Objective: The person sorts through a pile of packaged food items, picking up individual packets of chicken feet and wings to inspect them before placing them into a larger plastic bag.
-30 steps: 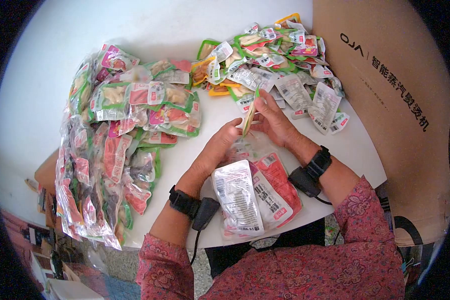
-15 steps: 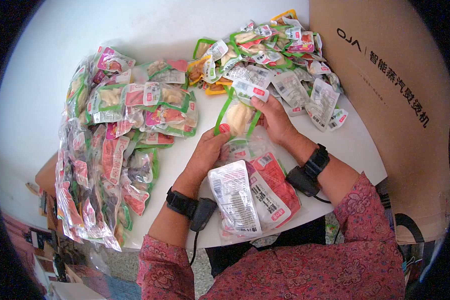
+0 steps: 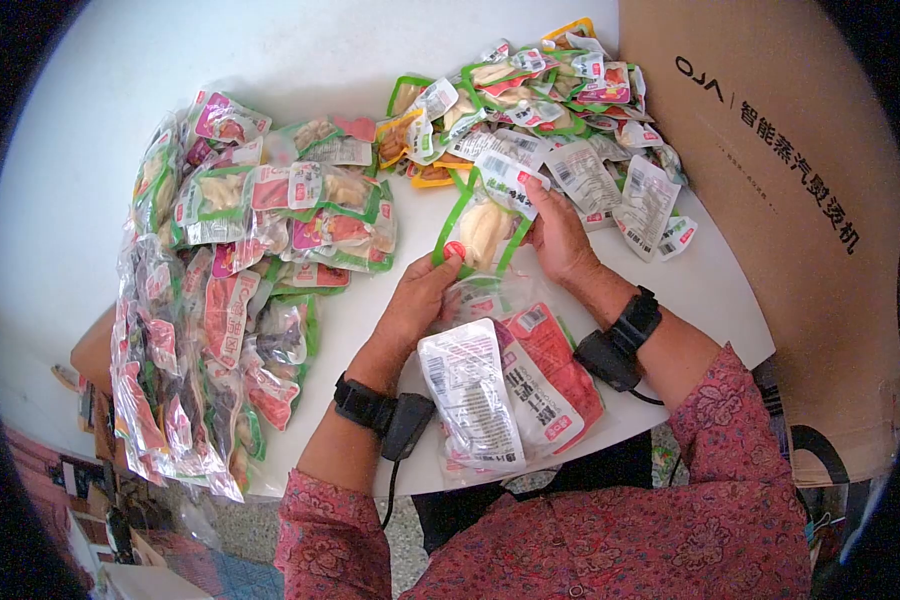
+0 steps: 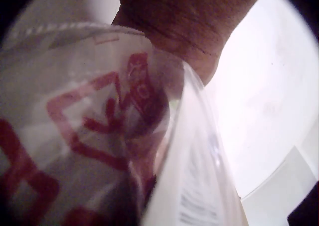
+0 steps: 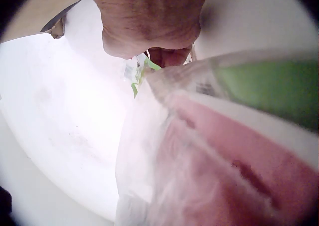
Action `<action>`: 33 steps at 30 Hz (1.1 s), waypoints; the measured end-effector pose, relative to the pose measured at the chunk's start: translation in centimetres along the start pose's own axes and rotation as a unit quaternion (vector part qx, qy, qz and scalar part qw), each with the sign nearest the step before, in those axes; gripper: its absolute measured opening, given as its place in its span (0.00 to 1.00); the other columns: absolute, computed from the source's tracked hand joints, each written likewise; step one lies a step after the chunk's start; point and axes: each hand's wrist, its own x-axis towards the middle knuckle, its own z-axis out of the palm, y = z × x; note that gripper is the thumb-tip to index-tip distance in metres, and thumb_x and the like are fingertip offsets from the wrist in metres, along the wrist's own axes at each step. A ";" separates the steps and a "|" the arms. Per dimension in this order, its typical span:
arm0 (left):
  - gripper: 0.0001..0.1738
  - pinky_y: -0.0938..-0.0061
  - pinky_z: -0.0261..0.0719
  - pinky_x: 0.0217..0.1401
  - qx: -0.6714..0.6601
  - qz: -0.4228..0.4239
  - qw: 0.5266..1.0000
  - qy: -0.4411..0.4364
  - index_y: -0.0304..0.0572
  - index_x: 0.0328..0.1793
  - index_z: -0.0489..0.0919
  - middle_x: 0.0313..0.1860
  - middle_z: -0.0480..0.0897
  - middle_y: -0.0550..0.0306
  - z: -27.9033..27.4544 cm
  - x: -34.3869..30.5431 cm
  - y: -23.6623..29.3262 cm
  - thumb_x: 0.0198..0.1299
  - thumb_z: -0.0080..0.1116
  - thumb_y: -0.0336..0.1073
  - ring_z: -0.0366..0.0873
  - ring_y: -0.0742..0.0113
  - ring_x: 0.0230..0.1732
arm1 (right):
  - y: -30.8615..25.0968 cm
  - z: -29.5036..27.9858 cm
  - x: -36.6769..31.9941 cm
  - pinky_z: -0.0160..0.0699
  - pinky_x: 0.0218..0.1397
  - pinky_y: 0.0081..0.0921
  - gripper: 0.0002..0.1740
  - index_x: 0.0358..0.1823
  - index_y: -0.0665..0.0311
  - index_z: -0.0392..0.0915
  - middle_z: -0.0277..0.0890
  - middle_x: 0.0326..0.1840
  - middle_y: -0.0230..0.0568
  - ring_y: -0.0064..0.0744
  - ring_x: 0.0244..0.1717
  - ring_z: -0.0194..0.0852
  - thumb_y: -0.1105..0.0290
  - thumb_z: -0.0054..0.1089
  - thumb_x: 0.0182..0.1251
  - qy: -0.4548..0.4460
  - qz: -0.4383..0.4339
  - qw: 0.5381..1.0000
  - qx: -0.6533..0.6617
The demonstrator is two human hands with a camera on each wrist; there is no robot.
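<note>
- Between my fingertips, the green-edged clear plastic food packet is held up, pale pieces showing.
- At its lower corner, my left hand pinches it.
- At its other side, my right hand grips its edge.

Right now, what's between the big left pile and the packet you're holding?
Just bare white table, between the pile and the packet, in the head view.

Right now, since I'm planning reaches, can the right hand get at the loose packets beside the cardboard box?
Probably yes: nothing stands between the right hand and the loose packets, but its fingers hold the green-edged packet.
</note>
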 end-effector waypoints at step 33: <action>0.20 0.85 0.58 0.18 0.001 -0.001 1.000 0.011 0.39 0.41 0.75 0.20 0.72 0.68 -0.1 0.2 -0.3 0.61 0.46 0.50 0.61 0.82 0.17 | 0.3 -0.1 0.0 0.63 0.27 0.16 0.20 0.46 0.60 0.70 0.73 0.33 0.28 0.15 0.27 0.67 0.52 0.42 0.65 0.014 0.021 1.000 -0.003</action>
